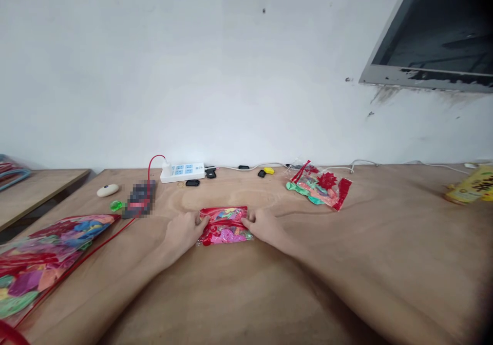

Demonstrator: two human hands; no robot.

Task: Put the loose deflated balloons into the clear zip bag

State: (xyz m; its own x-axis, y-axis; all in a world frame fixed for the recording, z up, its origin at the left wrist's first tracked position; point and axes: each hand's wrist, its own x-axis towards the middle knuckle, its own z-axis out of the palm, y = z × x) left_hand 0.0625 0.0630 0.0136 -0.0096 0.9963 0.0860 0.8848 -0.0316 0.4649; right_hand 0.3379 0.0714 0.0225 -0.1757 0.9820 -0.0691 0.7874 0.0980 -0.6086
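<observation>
A clear plastic packet (226, 227) with red print lies at the middle of the wooden table, and pink, yellow and blue pieces that look like balloons show through it. My left hand (187, 232) grips its left edge, thumb on top. At the opposite edge, my right hand (265, 228) pinches the packet between thumb and curled fingers. To the left lies a bigger clear bag (57, 257) of colourful balloon-like pieces. Another opened-looking packet (319, 188) rests toward the back right, with green and orange pieces in it.
A white power strip (183, 171) with a red cable stands by the wall. Near it are a blurred-out phone-like object (139, 199), a green piece (116, 206), a cream oval case (107, 190) and small black and yellow items (268, 171). A yellow package (468, 185) lies far right.
</observation>
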